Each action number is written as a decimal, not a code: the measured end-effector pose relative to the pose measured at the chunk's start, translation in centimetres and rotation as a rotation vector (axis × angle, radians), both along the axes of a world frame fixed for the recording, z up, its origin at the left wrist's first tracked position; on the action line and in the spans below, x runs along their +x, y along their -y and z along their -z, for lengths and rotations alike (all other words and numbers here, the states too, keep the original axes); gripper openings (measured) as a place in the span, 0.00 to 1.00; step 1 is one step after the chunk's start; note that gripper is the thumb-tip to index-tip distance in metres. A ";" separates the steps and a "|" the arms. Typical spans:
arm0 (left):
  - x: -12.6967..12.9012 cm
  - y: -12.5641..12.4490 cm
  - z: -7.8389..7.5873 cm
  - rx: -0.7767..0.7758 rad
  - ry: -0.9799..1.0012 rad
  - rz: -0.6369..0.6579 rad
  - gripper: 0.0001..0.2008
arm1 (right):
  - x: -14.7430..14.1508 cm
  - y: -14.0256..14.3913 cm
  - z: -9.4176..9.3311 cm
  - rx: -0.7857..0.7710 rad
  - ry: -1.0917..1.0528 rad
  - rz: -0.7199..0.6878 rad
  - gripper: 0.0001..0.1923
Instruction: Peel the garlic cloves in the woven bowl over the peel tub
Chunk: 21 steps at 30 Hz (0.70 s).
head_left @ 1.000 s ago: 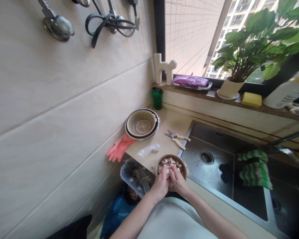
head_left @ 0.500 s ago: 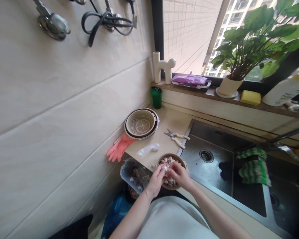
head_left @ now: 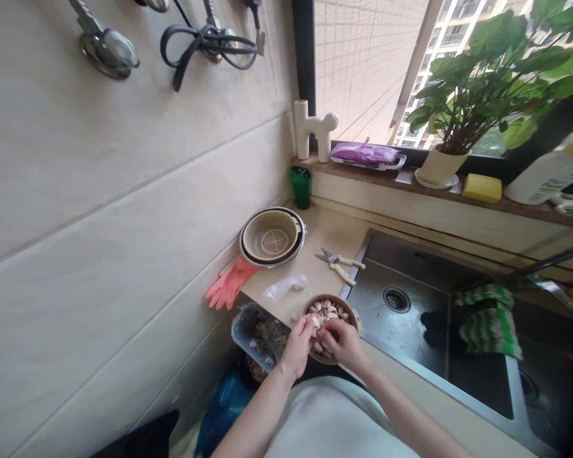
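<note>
Over a round brown bowl [head_left: 354,314] full of garlic cloves [head_left: 332,310], both of my hands are close together. My left hand [head_left: 300,340] is closed, with a whitish piece of garlic [head_left: 316,322] at its fingertips. Just to the right, my right hand [head_left: 344,340] has its fingers bent in a pinch near that garlic; what lies between them is too small to make out. Below the bowl's left side, a grey bin [head_left: 260,337] holds peelings.
Scissors with cream handles [head_left: 340,262] lie open beside the sink [head_left: 401,337]. A crumpled clear plastic piece [head_left: 285,287], a beige strainer [head_left: 272,235] in a metal-rimmed bowl and pink rubber gloves [head_left: 232,283] are to the left. A green striped cloth [head_left: 489,321] hangs over the sink divider.
My right hand has drawn slightly down and apart from the left fingertips, so more cloves show in the bowl. The left hand stays nearly in place.
</note>
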<state>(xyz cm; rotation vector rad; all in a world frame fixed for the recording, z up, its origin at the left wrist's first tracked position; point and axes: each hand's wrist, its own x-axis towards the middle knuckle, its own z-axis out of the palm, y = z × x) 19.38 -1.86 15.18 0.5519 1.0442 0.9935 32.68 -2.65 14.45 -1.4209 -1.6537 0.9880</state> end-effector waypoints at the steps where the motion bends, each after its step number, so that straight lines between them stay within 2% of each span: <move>1: 0.0 0.0 -0.2 -0.007 0.035 -0.006 0.20 | 0.2 -0.1 0.0 -0.016 -0.023 -0.002 0.11; 5: -0.4 -0.4 -0.8 -0.070 0.148 -0.055 0.15 | 1.5 -0.4 0.3 -0.073 -0.070 0.038 0.11; 9: -0.7 -0.9 -0.9 -0.153 0.214 -0.115 0.10 | 1.9 -0.3 0.7 -0.012 0.056 0.108 0.10; 12: -0.3 -0.8 -0.7 -0.171 0.234 -0.130 0.08 | 1.1 0.1 0.7 0.054 0.028 0.080 0.09; 15: 0.0 -0.4 -0.5 -0.174 0.256 -0.114 0.09 | 0.3 0.3 0.5 0.041 -0.001 0.045 0.09; 21: -0.1 -0.2 -0.4 -0.163 0.187 -0.109 0.10 | 0.5 0.0 0.2 0.120 -0.046 -0.006 0.08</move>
